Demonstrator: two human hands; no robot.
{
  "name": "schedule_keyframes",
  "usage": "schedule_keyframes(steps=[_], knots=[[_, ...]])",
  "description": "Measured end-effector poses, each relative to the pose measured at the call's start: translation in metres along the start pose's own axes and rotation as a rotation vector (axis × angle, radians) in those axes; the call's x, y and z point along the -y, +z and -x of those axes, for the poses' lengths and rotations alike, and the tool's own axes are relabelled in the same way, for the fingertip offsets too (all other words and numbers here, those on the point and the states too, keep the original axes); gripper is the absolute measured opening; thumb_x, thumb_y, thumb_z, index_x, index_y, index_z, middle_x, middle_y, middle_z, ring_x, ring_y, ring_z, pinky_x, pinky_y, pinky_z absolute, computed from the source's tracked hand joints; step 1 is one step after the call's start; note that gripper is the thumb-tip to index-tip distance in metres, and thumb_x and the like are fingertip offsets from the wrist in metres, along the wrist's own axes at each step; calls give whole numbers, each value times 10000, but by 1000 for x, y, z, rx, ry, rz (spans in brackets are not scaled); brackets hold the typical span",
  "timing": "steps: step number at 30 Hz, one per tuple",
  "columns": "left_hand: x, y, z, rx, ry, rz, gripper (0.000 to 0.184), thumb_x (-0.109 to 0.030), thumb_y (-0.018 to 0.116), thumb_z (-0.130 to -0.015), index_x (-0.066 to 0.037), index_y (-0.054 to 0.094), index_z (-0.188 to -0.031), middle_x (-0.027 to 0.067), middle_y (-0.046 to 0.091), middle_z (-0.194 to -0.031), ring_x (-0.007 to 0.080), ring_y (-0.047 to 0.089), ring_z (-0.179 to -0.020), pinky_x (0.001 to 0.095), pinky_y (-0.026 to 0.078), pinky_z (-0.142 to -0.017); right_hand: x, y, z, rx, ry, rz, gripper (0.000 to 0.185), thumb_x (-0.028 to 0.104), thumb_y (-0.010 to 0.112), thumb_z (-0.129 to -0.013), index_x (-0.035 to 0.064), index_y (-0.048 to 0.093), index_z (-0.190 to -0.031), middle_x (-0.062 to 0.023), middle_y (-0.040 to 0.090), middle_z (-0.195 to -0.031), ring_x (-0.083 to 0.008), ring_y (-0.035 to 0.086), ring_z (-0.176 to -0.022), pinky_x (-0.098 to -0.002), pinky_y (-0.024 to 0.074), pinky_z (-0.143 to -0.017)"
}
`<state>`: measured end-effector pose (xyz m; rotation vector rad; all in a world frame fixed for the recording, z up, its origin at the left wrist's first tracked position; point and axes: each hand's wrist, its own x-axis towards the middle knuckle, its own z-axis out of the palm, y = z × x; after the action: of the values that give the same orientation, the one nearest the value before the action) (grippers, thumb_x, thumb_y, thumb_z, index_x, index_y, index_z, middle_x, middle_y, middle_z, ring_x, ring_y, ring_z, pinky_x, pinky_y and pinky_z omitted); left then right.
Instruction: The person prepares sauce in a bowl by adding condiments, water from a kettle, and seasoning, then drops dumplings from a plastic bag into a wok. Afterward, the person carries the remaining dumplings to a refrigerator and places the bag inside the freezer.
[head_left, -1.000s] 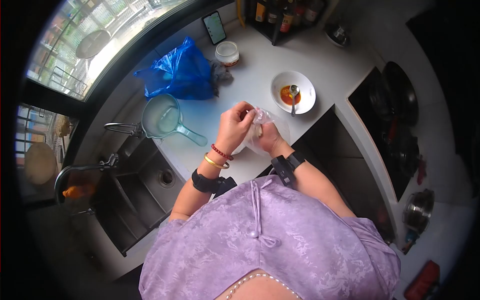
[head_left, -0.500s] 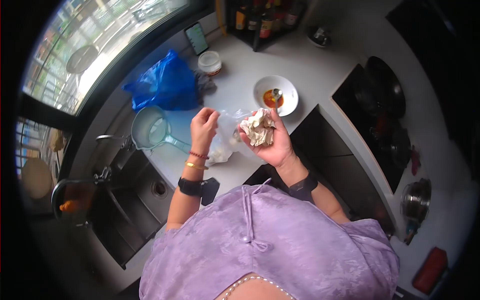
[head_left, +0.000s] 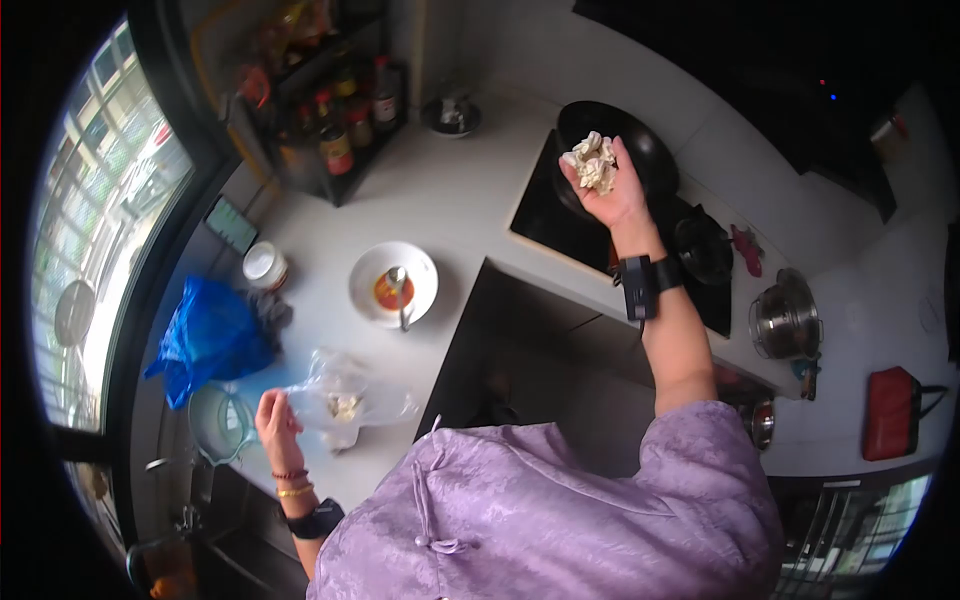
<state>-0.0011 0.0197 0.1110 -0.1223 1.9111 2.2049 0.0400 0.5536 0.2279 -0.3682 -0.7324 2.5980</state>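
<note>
My right hand [head_left: 615, 198] is held palm up over the near side of the black wok [head_left: 655, 160], fingers cupped around a clump of pale, folded wontons [head_left: 593, 165]. At the lower left, my left hand [head_left: 277, 425] has its fingers closed at the edge of a clear plastic bag [head_left: 385, 402], which lies on the counter. A few pale pieces [head_left: 345, 406] show inside the bag. Beyond the bag stands a white bowl [head_left: 365, 262] with red-orange sauce and a spoon [head_left: 399, 290] in it.
A blue plastic bag [head_left: 215, 335], a lidded tub [head_left: 265, 265] and a propped phone [head_left: 231, 224] stand by the window. A green strainer-like vessel [head_left: 222, 425] sits near the sink. Bottles fill a corner rack [head_left: 335, 150]. Right of the hob are a glass-lidded pot [head_left: 785, 315] and a red bag [head_left: 888, 415].
My right hand has swung away to the right with the wontons, from above the counter to over the wok. My left hand stays by the plastic bag. The view has turned right.
</note>
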Motion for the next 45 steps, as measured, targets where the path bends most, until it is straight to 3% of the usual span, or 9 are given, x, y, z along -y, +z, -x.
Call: schedule_keyframes(steps=[7,10,17,19,20,27,30,35,45], knots=[[8,11,-6,-179,-10,81,55,-152,515,-837,-100,515,-819,-73,370,-574,-3,306,-457,152,241,-389,119,-71,-74,-132,-97,212,196,214,507,-845,44,532,-940,-99,566,-952,-259,542,-907,-423,466,-805],[6,20,-4,-250,-35,112,39,-151,518,-837,-115,516,-849,-78,374,-573,-9,308,-457,145,239,-389,142,-91,-90,-89,-1,407,133,101,556,-792,48,527,-910,-87,571,-891,-239,559,-867,-399,480,-775],[5,27,8,-428,-34,106,65,-144,525,-833,-106,534,-886,-79,409,-599,-17,326,-464,126,258,-396,189,-139,-146,-315,153,601,187,85,610,-745,57,511,-901,-91,560,-833,-250,580,-739,-387,527,-655],[3,27,9,-430,-29,96,73,-137,530,-830,-104,537,-894,-76,424,-617,-18,334,-472,122,265,-399,198,-144,-152,-413,143,933,225,102,647,-716,70,511,-893,-62,536,-759,-211,562,-639,-366,534,-582],[1,29,9,-448,-11,81,73,-139,531,-830,-102,538,-893,-75,427,-620,-18,337,-475,121,267,-400,203,-142,-149,-389,197,1009,209,136,662,-717,88,532,-874,-22,527,-737,-155,549,-653,-304,519,-559],[-7,40,1,-485,29,39,64,-142,544,-826,-105,543,-878,-75,422,-606,-18,338,-476,121,266,-399,230,-140,-141,-316,296,1144,227,143,668,-706,113,530,-883,5,524,-750,-112,520,-628,-267,499,-527],[-3,35,-3,-461,21,35,55,-141,545,-826,-107,543,-869,-77,414,-592,-19,334,-473,123,265,-397,231,-130,-139,-376,379,1555,291,153,676,-679,86,517,-913,-25,514,-751,-130,520,-648,-281,506,-507],[-6,34,-3,-441,18,24,45,-142,544,-827,-110,544,-858,-80,415,-589,-21,336,-472,120,267,-400,236,-126,-140,-405,264,1491,243,150,664,-695,78,531,-885,-32,517,-749,-142,525,-648,-289,512,-520],[0,24,-5,-426,18,42,60,-146,549,-825,-111,548,-874,-84,440,-610,-31,354,-497,111,274,-422,225,-110,-135,-226,392,1220,164,150,560,-788,85,540,-937,-46,529,-773,-174,549,-676,-331,514,-598]])
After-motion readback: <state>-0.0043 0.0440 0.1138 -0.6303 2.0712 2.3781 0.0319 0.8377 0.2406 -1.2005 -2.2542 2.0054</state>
